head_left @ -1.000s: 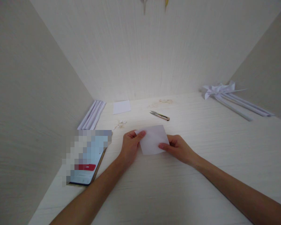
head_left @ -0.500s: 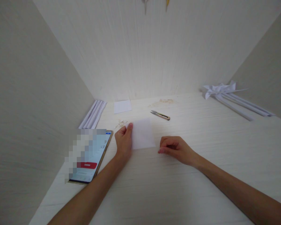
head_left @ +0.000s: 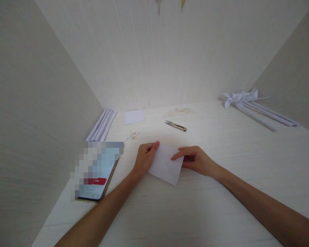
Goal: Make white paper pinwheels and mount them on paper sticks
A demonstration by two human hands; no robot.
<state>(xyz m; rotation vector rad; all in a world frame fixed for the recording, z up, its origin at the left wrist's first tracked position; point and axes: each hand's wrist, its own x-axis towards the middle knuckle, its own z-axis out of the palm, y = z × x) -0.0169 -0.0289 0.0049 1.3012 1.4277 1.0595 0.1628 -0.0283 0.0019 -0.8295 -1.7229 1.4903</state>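
A white square sheet of paper (head_left: 167,164) hangs tilted between my two hands above the table. My left hand (head_left: 145,156) pinches its upper left edge, thumb on the front face and the other fingers curled behind. At the right edge, my right hand (head_left: 193,159) has a finger laid over the front, with the others partly hidden behind the paper. Beyond the hands lie thread snips (head_left: 175,126), blades pointing left. Another white paper square (head_left: 134,116) rests flat near the back wall.
A phone (head_left: 100,171), partly pixelated, leans at the left beside rolled white paper tubes (head_left: 101,125). Folded white paper pinwheels (head_left: 239,97) on paper sticks (head_left: 267,115) lie at the back right. Small scraps (head_left: 134,134) dot the table, with more scraps (head_left: 182,110) near the wall.
My left hand has moved right and slightly nearer with the sheet, which is now turned cornerwise. My right hand, apart from it before, now grips its right edge.
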